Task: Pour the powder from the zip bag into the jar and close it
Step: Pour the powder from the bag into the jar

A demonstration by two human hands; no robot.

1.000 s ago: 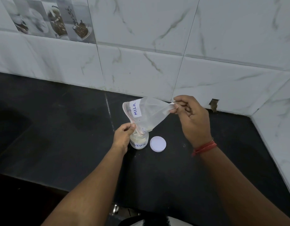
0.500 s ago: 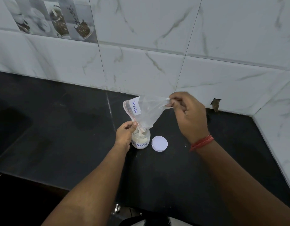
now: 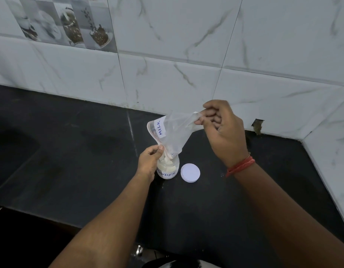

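Observation:
A clear zip bag point(image 3: 176, 132) with a white "MILK" label hangs upside down, its open mouth down in a small clear jar point(image 3: 168, 169) marked "POWDER". Pale powder fills the lower part of the jar. My left hand point(image 3: 150, 161) pinches the bag's pink zip edge at the jar's rim, beside the jar. My right hand point(image 3: 221, 128) pinches the bag's bottom corner and lifts it up to the right. The bag looks nearly empty. The jar's white round lid point(image 3: 190, 173) lies flat on the counter just right of the jar.
The jar stands on a black stone counter point(image 3: 80, 161). White marble-look wall tiles point(image 3: 186, 55) rise behind and at the right. A small dark hole point(image 3: 257, 125) shows in the tile at the counter's back right. A red thread bracelet point(image 3: 241, 166) circles my right wrist.
My right hand has raised the bag's corner a little higher and drawn it in. More powder sits in the jar. The left hand stays at the jar's rim.

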